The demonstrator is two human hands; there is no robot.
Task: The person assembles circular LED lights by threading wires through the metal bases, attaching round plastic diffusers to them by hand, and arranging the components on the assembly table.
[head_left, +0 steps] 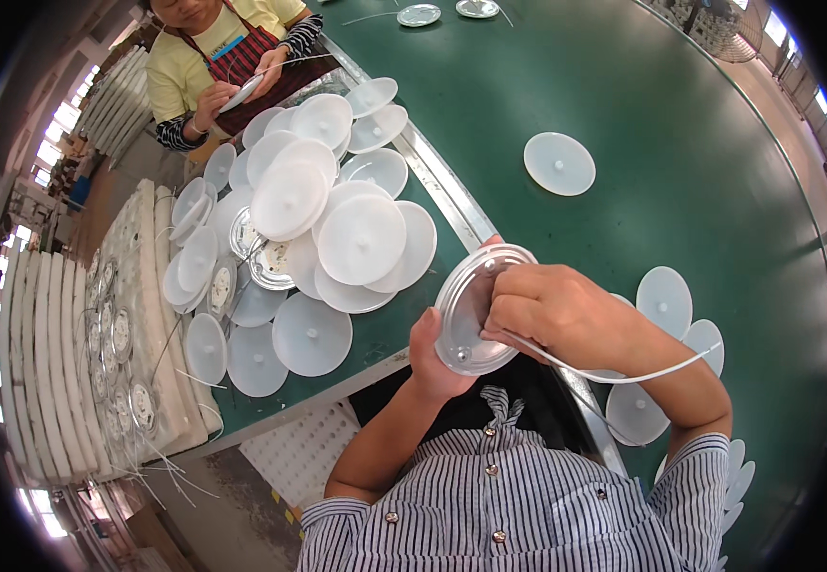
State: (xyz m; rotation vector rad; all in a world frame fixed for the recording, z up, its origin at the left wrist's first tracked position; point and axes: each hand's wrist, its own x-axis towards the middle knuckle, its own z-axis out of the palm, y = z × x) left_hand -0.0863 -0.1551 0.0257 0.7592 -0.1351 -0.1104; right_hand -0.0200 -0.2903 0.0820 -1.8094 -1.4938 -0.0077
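In front of my chest, my left hand (437,357) is closed around the rim of a shallow round silver housing (466,305), which is tilted with its hollow side toward me. My right hand (552,305) reaches over the housing, its fingers pinched together inside the hollow. From under those fingertips a white cable (614,377) trails right, across my forearm. The pinched fingers seem to be on this cable, though the exact contact is hidden.
Translucent white discs (361,238) lie heaped on the left table, with silver lamp plates (271,262) among them. A metal rail (447,191) edges the green conveyor (490,86); more discs (559,164) rest on it. Foam trays (137,276) stand left. Across the table, a co-worker's hands (266,71) hold a disc.
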